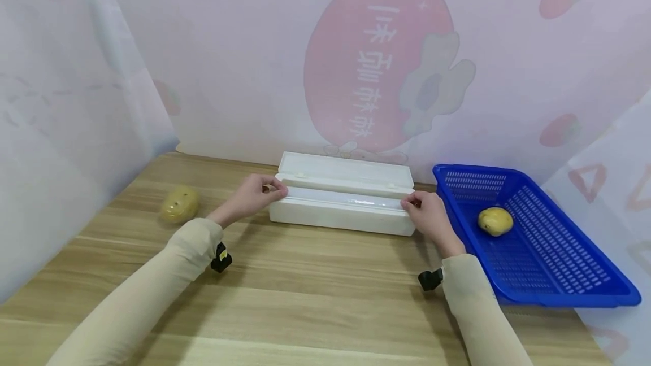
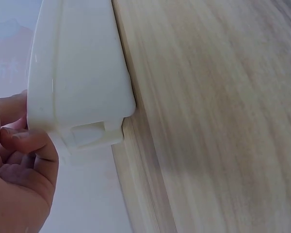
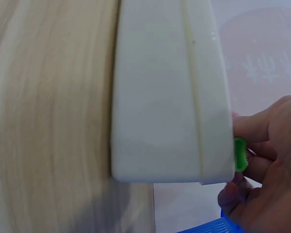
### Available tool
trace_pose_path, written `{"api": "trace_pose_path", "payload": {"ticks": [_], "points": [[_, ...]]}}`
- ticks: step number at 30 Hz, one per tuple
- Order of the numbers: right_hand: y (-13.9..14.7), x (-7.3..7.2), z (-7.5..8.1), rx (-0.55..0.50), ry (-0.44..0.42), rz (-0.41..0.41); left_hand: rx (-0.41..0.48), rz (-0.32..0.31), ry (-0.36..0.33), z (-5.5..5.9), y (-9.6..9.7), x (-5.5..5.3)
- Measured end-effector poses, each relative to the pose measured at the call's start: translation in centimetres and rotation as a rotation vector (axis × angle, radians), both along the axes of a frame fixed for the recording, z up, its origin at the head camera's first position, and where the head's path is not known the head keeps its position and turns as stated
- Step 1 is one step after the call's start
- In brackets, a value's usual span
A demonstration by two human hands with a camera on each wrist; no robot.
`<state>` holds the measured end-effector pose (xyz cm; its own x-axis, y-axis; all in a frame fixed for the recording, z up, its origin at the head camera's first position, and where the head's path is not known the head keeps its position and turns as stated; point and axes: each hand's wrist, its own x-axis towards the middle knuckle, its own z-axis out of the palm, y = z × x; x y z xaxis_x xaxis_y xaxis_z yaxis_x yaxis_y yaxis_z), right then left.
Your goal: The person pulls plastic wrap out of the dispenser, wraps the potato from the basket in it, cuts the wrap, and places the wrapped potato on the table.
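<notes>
A long white box [image 1: 341,218] is placed across the far middle of the worktop [image 1: 305,298], its lid [image 1: 346,169] tipped open toward the far side. Inside the opening, a strip of clear film [image 1: 351,199] is seen stretched along the length, marked by a bright reflection.

The hands are held well apart, one at each end of the box. By the left hand [image 1: 254,192] the film is pinched between thumb and fingertip at the left end; by the right hand [image 1: 428,213] it is pinched in the same way at the right end. How much film is caught cannot be told, since the fingertips are partly hidden behind the box in both wrist views. A small green piece [image 3: 241,155] is seen in the right wrist view, against the box edge and beside the fingers of the right hand.

To the left, well apart from the box, a glossy yellow rounded item [image 1: 180,204] is set on the worktop. To the right, a blue basket [image 1: 569,299] is placed, with a spotted yellow item [image 1: 495,221] held inside it. The far side is covered by a pale backdrop [image 1: 244,83] printed with red strawberries.
</notes>
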<state>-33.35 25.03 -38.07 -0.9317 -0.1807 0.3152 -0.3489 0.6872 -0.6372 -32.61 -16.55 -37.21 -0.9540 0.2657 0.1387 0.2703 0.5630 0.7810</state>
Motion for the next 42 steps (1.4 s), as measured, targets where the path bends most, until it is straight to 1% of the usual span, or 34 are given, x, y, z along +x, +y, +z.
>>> {"api": "trace_pose_path", "payload": {"ticks": [3,6,9,12,15,20,24,29,33,35,40,42], "points": [[0.2,0.2,0.1,-0.043,-0.083,-0.021,0.004,-0.003,-0.001,0.1,0.1,0.1],[0.3,0.2,0.1,-0.079,-0.116,-0.024,0.007,-0.003,0.023,0.0,0.1,0.1],[0.3,0.1,0.1,-0.102,-0.109,-0.028,0.016,0.003,0.065,-0.1,0.0,-0.2],[0.2,0.0,0.1,-0.104,-0.084,-0.034,0.021,0.006,0.098,-0.2,-0.1,-0.5],[0.2,-0.2,0.2,-0.086,-0.044,-0.038,0.014,-0.004,0.109,-0.1,-0.2,-0.8],[0.2,-0.5,0.8,-0.031,0.016,-0.034,-0.009,-0.018,0.121,0.5,-0.5,-1.2],[0.3,-0.6,1.3,-0.026,0.013,-0.036,-0.017,-0.015,0.153,1.0,-0.6,-1.6],[0.3,-0.9,1.5,-0.074,-0.004,-0.030,-0.005,-0.014,0.182,1.3,-1.0,-1.9],[0.3,-1.2,1.7,-0.090,-0.014,-0.044,0.015,-0.011,0.182,1.6,-1.3,-2.1],[0.3,-1.2,1.9,-0.081,-0.015,-0.053,0.031,-0.005,0.168,1.9,-1.4,-2.1],[0.3,-1.1,3.0,-0.048,-0.004,-0.064,0.060,0.012,0.123,2.5,-1.5,-1.9],[0.4,-1.0,3.4,-0.034,0.005,-0.066,0.058,0.020,0.123,2.9,-1.5,-1.9]]}}
